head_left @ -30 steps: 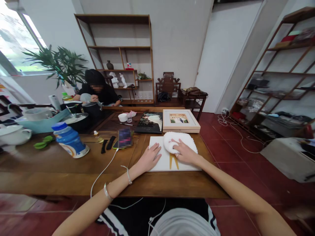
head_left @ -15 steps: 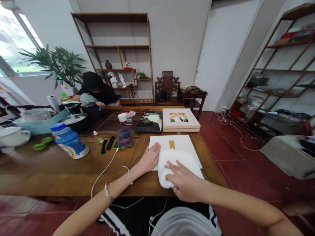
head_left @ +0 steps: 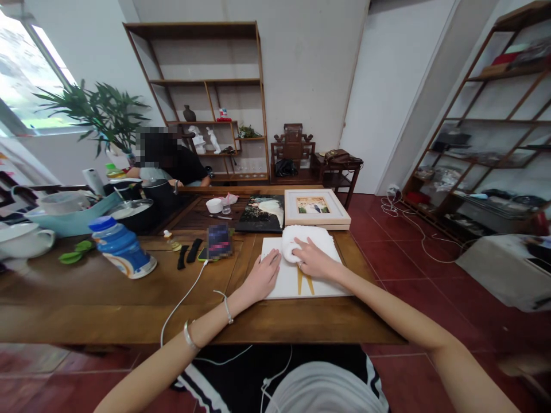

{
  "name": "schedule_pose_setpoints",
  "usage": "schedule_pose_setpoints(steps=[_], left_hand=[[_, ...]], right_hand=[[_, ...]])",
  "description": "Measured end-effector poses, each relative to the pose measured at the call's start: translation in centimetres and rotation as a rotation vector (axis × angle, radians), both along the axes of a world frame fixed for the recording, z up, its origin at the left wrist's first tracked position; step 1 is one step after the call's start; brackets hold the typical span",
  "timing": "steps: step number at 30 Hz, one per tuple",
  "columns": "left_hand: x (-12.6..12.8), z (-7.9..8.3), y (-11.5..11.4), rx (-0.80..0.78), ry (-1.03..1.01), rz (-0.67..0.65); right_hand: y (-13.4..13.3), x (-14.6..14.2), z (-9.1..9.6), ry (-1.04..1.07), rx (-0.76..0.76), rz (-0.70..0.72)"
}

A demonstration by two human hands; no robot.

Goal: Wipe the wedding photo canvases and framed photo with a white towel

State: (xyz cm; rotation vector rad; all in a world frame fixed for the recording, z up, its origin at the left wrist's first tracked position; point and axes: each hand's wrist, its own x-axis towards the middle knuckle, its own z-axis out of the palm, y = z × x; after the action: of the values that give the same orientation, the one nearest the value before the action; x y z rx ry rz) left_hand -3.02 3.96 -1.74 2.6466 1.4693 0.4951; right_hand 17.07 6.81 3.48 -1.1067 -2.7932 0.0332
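Note:
A flat white board [head_left: 284,284] with a small yellow figure on it lies on the wooden table [head_left: 107,292] in front of me. My left hand [head_left: 260,279] lies flat on the board's left edge, fingers stretched out. My right hand [head_left: 313,259] presses a bunched white cloth [head_left: 307,236] onto the far part of the board, fingers spread over it.
Behind the board stand a framed photo [head_left: 315,207] and a dark photo print [head_left: 263,213]. A phone [head_left: 218,242] with a white cable, a blue-capped bottle [head_left: 121,248] and pots lie to the left. A person in black sits at the far end.
My right hand slid the cloth from the far end of the board toward me to its near edge, then back to the far end. My left hand stayed in place.

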Motion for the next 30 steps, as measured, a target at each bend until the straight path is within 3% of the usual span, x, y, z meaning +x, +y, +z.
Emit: schedule_pose_setpoints(steps=[4, 8, 11, 15, 23, 26, 30], left_hand=[[0.0, 0.0, 0.0, -0.007, -0.013, -0.007], [0.0, 0.2, 0.0, -0.017, 0.002, -0.011], [0.0, 0.3, -0.1, -0.010, 0.010, -0.010], [0.0, 0.1, 0.0, 0.013, -0.014, -0.023], [-0.2, -0.8, 0.5, 0.012, -0.045, -0.016], [-0.1, -0.7, 0.4, 0.010, -0.032, -0.013], [-0.1, -0.4, 0.2, 0.008, -0.009, -0.019]], right_hand=[[-4.2, -0.6, 0.1, -0.058, 0.015, 0.024], [-8.9, -0.3, 1.4, -0.087, -0.051, 0.130], [-10.6, 0.3, 2.6, -0.101, -0.116, 0.199], [-9.1, 0.8, 2.6, -0.076, -0.155, 0.103], [-1.4, 0.6, 0.6, -0.017, -0.034, -0.064], [-1.9, -0.3, 0.0, -0.041, -0.003, -0.082], [-6.4, -1.3, 0.6, -0.075, -0.046, -0.076]])
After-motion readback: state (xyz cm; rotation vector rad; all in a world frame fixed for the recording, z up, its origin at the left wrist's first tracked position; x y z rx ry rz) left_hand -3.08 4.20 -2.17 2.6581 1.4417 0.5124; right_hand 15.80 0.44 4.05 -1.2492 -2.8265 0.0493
